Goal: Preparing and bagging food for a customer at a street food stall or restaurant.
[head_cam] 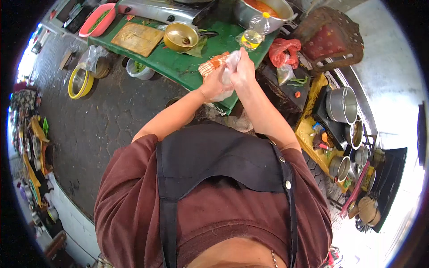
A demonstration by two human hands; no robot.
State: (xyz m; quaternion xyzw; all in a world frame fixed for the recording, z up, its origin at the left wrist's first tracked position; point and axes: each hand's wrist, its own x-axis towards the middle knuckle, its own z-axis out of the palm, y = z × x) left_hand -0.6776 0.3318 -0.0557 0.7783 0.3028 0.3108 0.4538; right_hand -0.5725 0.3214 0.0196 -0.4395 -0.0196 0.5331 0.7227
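Both of my hands grip a translucent plastic bag [230, 68] above the near right corner of the green table [174, 68]. My left hand [215, 82] has it from the left, and my right hand [244, 68] from the right with the fingers closed on its upper part. What the bag contains cannot be made out. An orange-and-white checked cloth [211, 65] lies just beyond my left hand. Past my right hand is a clear plastic bottle [251, 38] with a yellow label, and another one with a yellow cap [266, 15] is beside it.
On the table are a wooden cutting board [136, 38], a gold-coloured metal bowl [171, 30], a pink basin [104, 20] of greens and a large pot [243, 13] of red liquid. A chair [326, 37] and a side surface with metal pots [340, 104] are at right. Yellow-rimmed basins [90, 84] stand on the floor.
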